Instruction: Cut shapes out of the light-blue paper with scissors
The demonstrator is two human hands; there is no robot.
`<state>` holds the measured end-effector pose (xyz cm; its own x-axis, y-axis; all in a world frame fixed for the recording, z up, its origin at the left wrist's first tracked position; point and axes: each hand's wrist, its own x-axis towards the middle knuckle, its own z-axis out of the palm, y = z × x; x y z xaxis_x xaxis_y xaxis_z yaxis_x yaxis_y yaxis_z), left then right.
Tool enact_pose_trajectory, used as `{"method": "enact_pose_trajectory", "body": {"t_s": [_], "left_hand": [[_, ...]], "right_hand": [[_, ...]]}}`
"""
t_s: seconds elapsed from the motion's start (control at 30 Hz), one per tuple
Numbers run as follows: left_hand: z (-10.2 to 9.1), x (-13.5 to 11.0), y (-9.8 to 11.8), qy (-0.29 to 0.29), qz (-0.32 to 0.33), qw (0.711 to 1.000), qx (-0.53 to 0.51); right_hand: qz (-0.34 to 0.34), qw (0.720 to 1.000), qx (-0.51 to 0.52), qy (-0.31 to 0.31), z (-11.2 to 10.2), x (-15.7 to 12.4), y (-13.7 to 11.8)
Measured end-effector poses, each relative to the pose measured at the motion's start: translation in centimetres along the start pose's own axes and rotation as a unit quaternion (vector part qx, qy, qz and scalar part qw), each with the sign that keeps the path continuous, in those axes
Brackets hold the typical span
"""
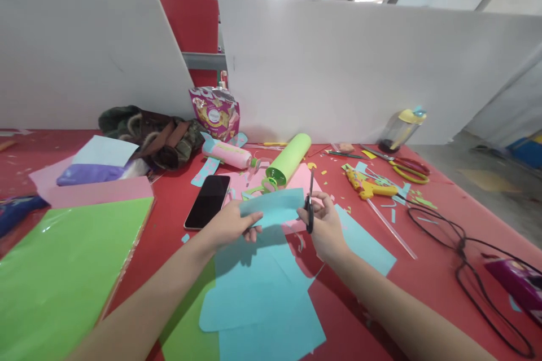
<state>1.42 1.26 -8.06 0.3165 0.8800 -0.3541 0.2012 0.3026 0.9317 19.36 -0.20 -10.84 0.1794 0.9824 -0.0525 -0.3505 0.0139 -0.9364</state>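
Observation:
A strip of light blue paper (273, 206) is pinched by its left end in my left hand (231, 220), thumb on top. My right hand (325, 225) has its fingers wrapped round the black-handled scissors (310, 214), whose blades point up and away beside the strip's right end. The thumb of that hand is close to the strip's edge; whether it touches is unclear. Below both hands lie larger light blue paper sheets (262, 287), overlapping one another on a green sheet (190, 321). Beyond the strip rests a green paper-covered cylinder (290, 158).
Left of my hands lie a phone (207, 202) and a stack of green paper (71, 259). A pink bottle-like craft (228, 153) sits behind. To the right are a yellow glue gun (368, 185), its black cord (459, 248) and red-yellow-handled pliers (409, 169). White panels (359, 67) border the back.

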Motion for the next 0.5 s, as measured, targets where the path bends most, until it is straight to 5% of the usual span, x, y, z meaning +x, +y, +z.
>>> {"method": "enact_pose_trajectory", "body": {"t_s": [0.5], "left_hand": [[-2.2, -1.5, 2.4, 0.053, 0.025, 0.992, 0.108]], "right_hand": [[0.1, 0.984, -0.01, -0.149, -1.2, -3.0, 1.3]]}}
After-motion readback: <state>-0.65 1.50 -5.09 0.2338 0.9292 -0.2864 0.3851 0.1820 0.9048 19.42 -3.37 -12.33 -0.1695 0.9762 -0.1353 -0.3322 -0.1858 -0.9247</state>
